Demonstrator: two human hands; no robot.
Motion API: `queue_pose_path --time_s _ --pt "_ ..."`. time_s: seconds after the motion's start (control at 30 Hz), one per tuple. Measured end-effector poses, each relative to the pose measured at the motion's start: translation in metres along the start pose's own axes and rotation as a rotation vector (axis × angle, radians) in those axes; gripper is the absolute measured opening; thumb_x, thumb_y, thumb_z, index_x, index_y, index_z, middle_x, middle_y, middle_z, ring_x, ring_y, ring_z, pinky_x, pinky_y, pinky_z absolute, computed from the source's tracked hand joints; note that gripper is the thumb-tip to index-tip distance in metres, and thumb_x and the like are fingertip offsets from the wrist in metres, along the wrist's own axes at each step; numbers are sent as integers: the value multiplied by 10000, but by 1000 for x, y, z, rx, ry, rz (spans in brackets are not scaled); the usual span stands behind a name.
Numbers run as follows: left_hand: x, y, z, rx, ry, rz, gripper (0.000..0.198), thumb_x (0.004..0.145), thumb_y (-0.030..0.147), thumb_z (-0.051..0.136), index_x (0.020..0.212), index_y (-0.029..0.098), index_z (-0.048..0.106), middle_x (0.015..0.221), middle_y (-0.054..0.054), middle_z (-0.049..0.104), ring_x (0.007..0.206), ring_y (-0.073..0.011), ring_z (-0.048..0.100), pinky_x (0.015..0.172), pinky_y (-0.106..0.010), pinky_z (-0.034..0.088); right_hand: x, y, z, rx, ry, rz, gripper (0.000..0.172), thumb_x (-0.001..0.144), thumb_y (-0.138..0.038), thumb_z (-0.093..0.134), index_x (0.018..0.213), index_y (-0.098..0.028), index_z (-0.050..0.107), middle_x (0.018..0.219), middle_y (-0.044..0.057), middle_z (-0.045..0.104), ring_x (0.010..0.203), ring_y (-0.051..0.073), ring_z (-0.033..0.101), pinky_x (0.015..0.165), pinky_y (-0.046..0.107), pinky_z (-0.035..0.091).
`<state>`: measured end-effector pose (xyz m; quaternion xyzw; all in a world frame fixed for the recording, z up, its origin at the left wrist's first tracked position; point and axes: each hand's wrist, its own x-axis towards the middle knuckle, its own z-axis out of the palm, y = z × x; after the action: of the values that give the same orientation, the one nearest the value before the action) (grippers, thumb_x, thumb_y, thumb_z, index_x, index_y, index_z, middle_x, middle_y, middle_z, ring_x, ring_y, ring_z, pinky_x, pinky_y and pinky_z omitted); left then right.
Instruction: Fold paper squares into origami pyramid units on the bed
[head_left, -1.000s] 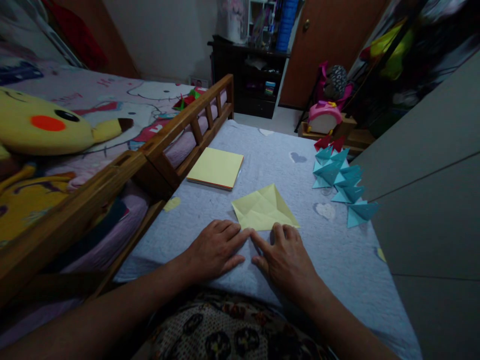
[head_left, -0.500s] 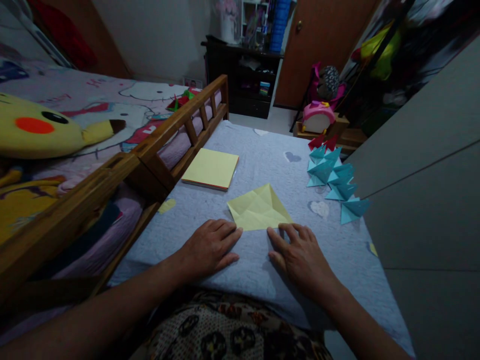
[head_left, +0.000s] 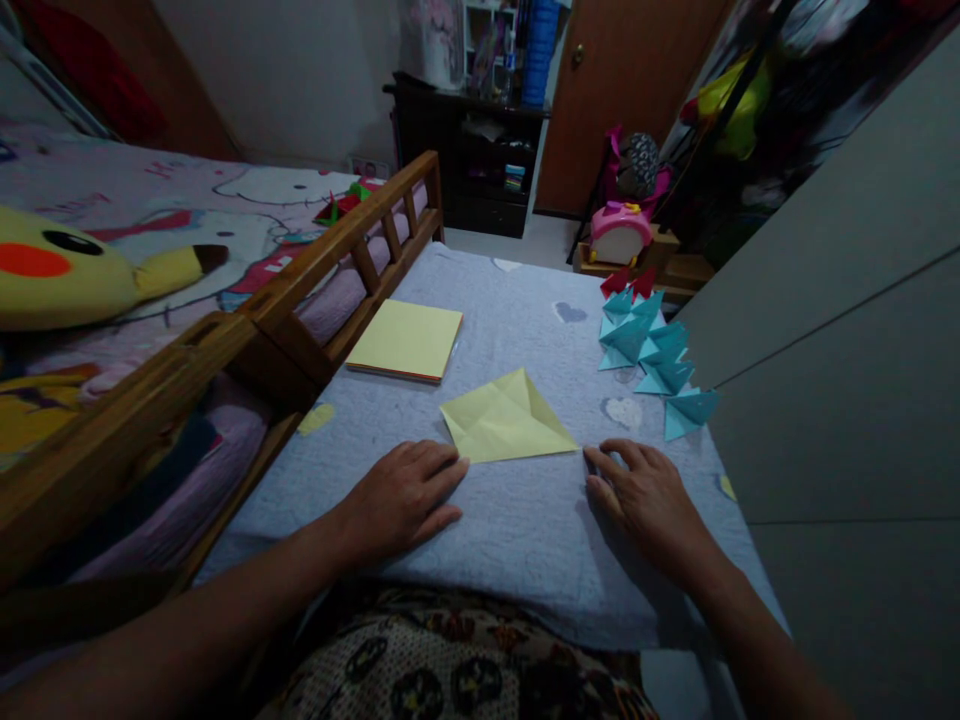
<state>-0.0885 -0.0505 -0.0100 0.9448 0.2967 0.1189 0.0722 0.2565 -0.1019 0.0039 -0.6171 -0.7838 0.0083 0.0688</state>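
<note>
Both grips are resting loose and empty, clenching nothing. The left hand (head_left: pixel 409 495) is lying palm down, its forefinger touching the near left corner of the creased yellow sheet (head_left: pixel 510 418). The right hand (head_left: pixel 649 495) is curving gently, its fingertips hovering or resting right by the sheet's right-hand corner; whether they are touching the paper, I cannot tell. The sheet itself is sitting between and just beyond the hands, showing a straight near edge and a web of creases.

With only the left forefinger touching it for certain, the sheet could be slipping or turning if the right fingertips were catching that corner. Pressing on a misaligned near edge could be setting a crooked crease, and the many crossing lines could be misleading a fold into the wrong one. Soft cloth on the surface (head_left: pixel 517 545) is giving little firm backing, so a crease could be coming out blunt.

Farther out, a stack of yellow-topped paper (head_left: pixel 409 338) is lying by the wooden rail (head_left: pixel 360 262). Turquoise folded pieces (head_left: pixel 630 332) are standing near the right edge, where a wide sweep of the right arm could be knocking the nearest one, with red folded pieces (head_left: pixel 616 284) sitting behind.
</note>
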Motion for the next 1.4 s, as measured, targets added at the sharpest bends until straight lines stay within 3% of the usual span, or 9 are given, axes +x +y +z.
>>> queue_pose_path --time_s 0.13,0.3,0.53,0.73,0.87,1.03,1.17,1.27,1.4 --pt "2 -13 -4 -167 120 -44 299 969 223 504 1259 192 571 1224 -120 597 1114 -253 577 926 -429 531 17 -1 0 139 3 67 293 960 -295 516 1175 -172 671 1126 130 681 1036 282 599 905 421 452" --pt "20 -34 -8 -120 148 -192 515 917 137 501 1425 208 451 1378 -133 484 1263 -279 484 1046 -504 470 46 -11 7 104 -20 126 232 902 -325 583 1019 -143 669 977 128 657 920 276 584 825 391 437" --pt "37 -51 -5 -351 41 -137 515 862 79 489 1355 224 522 1348 -108 494 1253 -235 516 1044 -442 493 66 -8 15 114 -93 107 98 861 -184 555 806 -180 635 863 93 640 824 232 568 742 338 383" --pt "39 -65 -1 -273 136 -140 562 837 124 587 1374 281 529 1457 -101 383 1265 -286 498 1055 -502 481 81 1 0 403 -193 141 93 875 -188 493 832 -198 574 770 37 639 718 178 575 658 280 370" --pt "43 -67 2 -278 161 -53 584 881 112 559 1432 280 465 1471 -119 393 1071 -223 619 924 -431 566 94 12 -4 511 -167 82 74 862 -223 494 810 -212 545 726 6 621 650 158 539 621 270 360" --pt "49 -62 1 -252 270 52 382 868 43 515 1192 210 629 1264 -106 549 976 -184 645 813 -343 590 114 22 4 583 -102 50 66 853 -221 499 848 -210 564 748 13 642 665 170 567 647 283 413" --pt "58 -55 -5 -163 339 53 258 867 78 571 1095 155 666 990 -80 618 871 -189 643 740 -322 587 128 13 2 411 154 50 255 818 -136 500 1045 -159 613 972 131 687 925 276 614 840 410 469" --pt "66 -48 -7 -122 398 38 202 895 110 583 1074 141 672 925 -69 629 804 -174 639 710 -296 570 130 -7 -6 299 364 -50 528 756 -83 528 1283 -98 548 1270 218 601 1187 352 507 1020 526 388" --pt "72 -39 -7 -40 444 72 144 936 140 551 988 152 684 821 -47 622 706 -165 603 619 -268 507 125 -41 -14 374 201 -337 774 663 21 456 1423 -126 448 1385 163 552 1211 293 487 1036 475 399"
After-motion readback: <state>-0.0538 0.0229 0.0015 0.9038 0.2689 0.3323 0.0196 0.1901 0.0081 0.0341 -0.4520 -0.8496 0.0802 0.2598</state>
